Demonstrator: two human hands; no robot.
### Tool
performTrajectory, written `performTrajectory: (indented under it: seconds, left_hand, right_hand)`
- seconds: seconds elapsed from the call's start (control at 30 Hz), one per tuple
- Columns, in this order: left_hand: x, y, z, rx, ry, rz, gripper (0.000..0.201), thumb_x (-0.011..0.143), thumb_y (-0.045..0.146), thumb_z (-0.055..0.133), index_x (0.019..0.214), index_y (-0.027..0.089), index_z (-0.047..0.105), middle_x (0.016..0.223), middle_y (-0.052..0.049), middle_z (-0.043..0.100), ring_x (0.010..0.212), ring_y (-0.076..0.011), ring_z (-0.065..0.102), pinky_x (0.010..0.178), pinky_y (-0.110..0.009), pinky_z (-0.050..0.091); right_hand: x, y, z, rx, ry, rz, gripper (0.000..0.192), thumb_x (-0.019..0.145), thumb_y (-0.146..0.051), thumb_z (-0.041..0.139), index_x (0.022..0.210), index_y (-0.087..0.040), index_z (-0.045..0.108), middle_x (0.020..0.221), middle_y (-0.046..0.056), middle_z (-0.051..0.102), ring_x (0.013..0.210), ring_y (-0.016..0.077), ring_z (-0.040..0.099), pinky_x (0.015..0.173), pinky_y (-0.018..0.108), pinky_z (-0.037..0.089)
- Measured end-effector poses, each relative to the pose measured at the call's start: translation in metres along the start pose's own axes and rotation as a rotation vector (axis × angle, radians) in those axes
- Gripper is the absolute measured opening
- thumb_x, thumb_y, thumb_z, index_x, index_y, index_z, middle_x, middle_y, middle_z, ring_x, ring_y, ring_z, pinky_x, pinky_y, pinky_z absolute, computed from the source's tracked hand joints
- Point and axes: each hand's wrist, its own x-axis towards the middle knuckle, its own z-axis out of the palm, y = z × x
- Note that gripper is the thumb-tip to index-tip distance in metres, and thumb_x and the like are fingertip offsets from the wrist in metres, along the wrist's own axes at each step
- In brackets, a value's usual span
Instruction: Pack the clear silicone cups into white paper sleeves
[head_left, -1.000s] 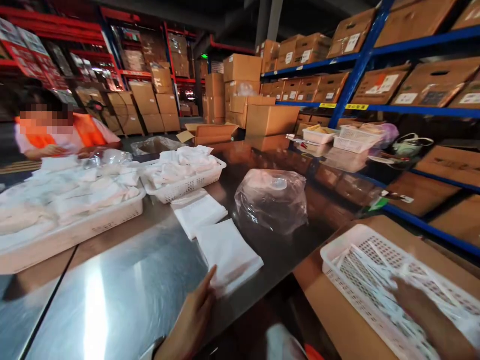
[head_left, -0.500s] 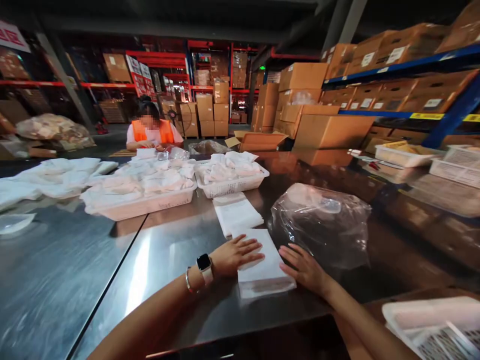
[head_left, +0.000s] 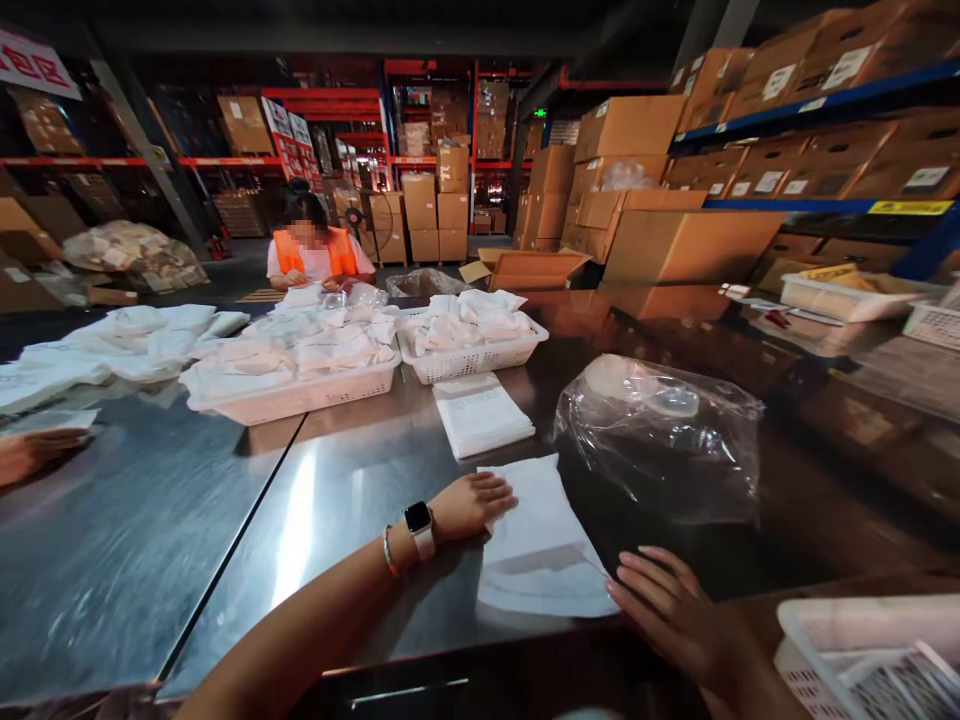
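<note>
White pouch (head_left: 541, 540): 1, pinned flat by 2 open grips, left hand (head_left: 469, 504), right hand (head_left: 675, 610).

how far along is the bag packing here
Done, by the look of it: two white baskets at the far side heaped with filled white bags. In hand: the left hand presses one flat white bag on the steel table while the right hand rests at its lower corner. Left: a stack of flat bags lies beyond it, untouched.
</note>
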Motion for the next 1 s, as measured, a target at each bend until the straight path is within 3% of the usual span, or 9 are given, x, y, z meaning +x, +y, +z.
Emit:
performTrajectory:
  seconds: [0.13,0.3,0.37,0.5,0.6,0.67,0.77,0.87,1.0]
  left_hand:
    - [-0.004,0.014,-0.003,-0.004,0.010,0.017,0.026,0.098,0.015,0.045,0.117,0.017,0.061,0.125,-0.012,0.063,0.120,-0.0220,0.056,0.109,-0.045,0.038]
    - [0.001,0.033,-0.013,0.026,0.043,0.006,0.022,0.098,0.010,0.040,0.104,0.013,0.062,0.104,-0.012,0.069,0.107,-0.0211,0.063,0.112,-0.051,0.032]
    - [0.004,0.040,-0.014,0.050,0.048,-0.009,0.024,0.098,0.008,0.038,0.102,0.013,0.062,0.097,-0.012,0.069,0.102,-0.0211,0.064,0.109,-0.052,0.035]
    - [0.008,0.049,-0.015,0.180,0.002,-0.024,0.025,0.096,0.007,0.039,0.102,0.013,0.062,0.097,-0.012,0.068,0.097,-0.0217,0.063,0.106,-0.054,0.040]
    - [0.010,0.054,-0.015,0.310,-0.035,0.001,0.025,0.095,0.006,0.040,0.103,0.011,0.062,0.098,-0.012,0.067,0.097,-0.0224,0.062,0.106,-0.053,0.040]
    - [0.010,0.056,-0.015,0.367,-0.034,0.003,0.025,0.095,0.006,0.039,0.102,0.009,0.063,0.096,-0.013,0.067,0.096,-0.0234,0.062,0.106,-0.053,0.040]
    - [0.009,0.059,-0.010,0.365,-0.025,-0.024,0.024,0.094,0.006,0.040,0.097,0.007,0.064,0.093,-0.015,0.067,0.092,-0.0242,0.064,0.104,-0.053,0.042]
    - [0.006,0.058,-0.003,0.273,0.017,-0.054,0.023,0.093,0.005,0.043,0.101,0.007,0.064,0.098,-0.017,0.067,0.097,-0.0256,0.064,0.103,-0.052,0.043]
    - [0.000,0.054,-0.006,0.248,0.041,-0.063,0.025,0.094,0.005,0.041,0.107,0.005,0.063,0.107,-0.021,0.066,0.105,-0.0279,0.063,0.104,-0.053,0.042]
  right_hand:
    - [0.004,0.000,-0.003,0.056,0.097,0.005,0.031,0.092,-0.019,0.052,0.122,-0.022,0.050,0.100,0.007,0.068,0.107,0.0229,0.064,0.092,0.045,0.054]
    - [0.003,-0.015,-0.007,0.010,0.245,0.261,0.066,0.090,-0.041,0.053,0.144,-0.013,0.027,0.113,0.019,0.058,0.110,0.0332,0.058,0.089,0.056,0.051]
    - [0.003,-0.033,-0.010,-0.101,0.276,0.243,0.075,0.086,-0.049,0.059,0.145,-0.013,0.028,0.111,0.018,0.059,0.106,0.0334,0.058,0.096,0.060,0.045]
    - [0.020,-0.076,-0.009,-0.308,0.078,0.167,0.039,0.084,-0.044,0.070,0.115,-0.023,0.061,0.091,0.004,0.069,0.088,0.0239,0.064,0.111,0.056,0.028]
    - [0.041,-0.094,-0.003,-0.310,0.028,0.238,0.015,0.091,-0.029,0.062,0.105,-0.025,0.066,0.091,0.000,0.071,0.092,0.0226,0.066,0.111,0.054,0.022]
    - [0.047,-0.099,0.000,-0.259,-0.003,0.220,0.020,0.094,-0.016,0.051,0.101,-0.027,0.067,0.091,-0.003,0.072,0.095,0.0208,0.066,0.112,0.052,0.020]
    - [0.041,-0.101,-0.003,-0.227,-0.010,0.102,0.030,0.095,-0.011,0.043,0.101,-0.027,0.067,0.098,-0.005,0.072,0.096,0.0173,0.065,0.112,0.045,0.024]
    - [0.025,-0.093,-0.016,-0.271,0.043,0.061,0.017,0.093,-0.024,0.054,0.105,-0.028,0.065,0.101,-0.002,0.072,0.091,0.0176,0.065,0.110,0.041,0.029]
    - [0.007,-0.047,-0.037,-0.324,0.176,0.393,0.028,0.092,-0.032,0.053,0.119,-0.021,0.055,0.096,0.009,0.070,0.089,0.0249,0.065,0.100,0.048,0.038]
